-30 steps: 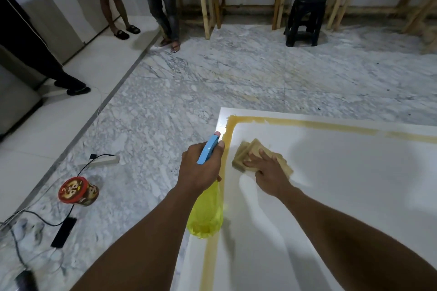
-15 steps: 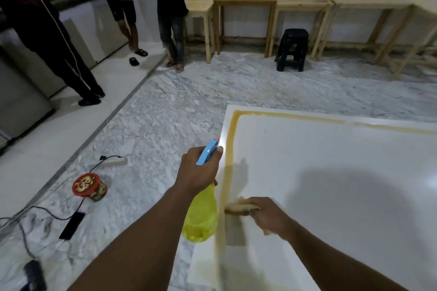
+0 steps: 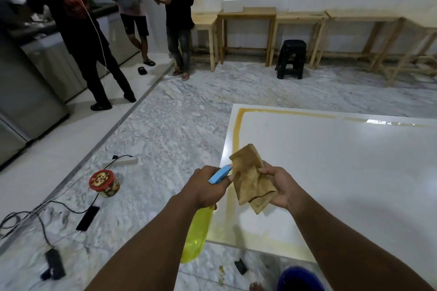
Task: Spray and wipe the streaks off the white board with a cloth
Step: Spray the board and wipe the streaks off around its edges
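Both busy: left hand (image 3: 205, 184) grips spray bottle (image 3: 197, 234), right hand (image 3: 279, 186) holds cloth (image 3: 250, 179) above board's (image 3: 343, 172) corner.

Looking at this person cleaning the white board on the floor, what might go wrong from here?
1. The cloth in the right hand looks stained brown all over, so wiping may smear the yellowish streak rather than lift it.
2. The nozzle of the spray bottle in the left hand sits right against the cloth, so spray may hit the cloth instead of the white board.
3. Overspray might reach the power strip and cables on the floor nearby.
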The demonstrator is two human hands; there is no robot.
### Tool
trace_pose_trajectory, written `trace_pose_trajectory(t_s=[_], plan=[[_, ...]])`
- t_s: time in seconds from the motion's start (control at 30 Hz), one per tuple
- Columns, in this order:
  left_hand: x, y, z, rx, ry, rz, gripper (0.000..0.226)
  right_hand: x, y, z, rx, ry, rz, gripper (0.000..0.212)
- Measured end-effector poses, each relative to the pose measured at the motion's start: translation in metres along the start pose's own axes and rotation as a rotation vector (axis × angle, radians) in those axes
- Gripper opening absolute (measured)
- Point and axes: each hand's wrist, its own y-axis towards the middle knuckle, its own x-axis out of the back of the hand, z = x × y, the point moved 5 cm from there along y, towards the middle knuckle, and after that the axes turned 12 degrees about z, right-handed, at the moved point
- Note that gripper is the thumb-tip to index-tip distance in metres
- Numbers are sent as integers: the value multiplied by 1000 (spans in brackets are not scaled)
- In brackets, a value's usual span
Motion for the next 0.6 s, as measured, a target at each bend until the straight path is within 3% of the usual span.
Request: trace_pose_trajectory(t_s=[0.33, 0.6], plan=[[1, 42, -20, 13, 67, 55, 49, 23, 30, 43, 4, 4, -49, 51], [-2, 117, -50, 15, 289, 168, 49, 48, 60, 102, 13, -14, -82, 49]])
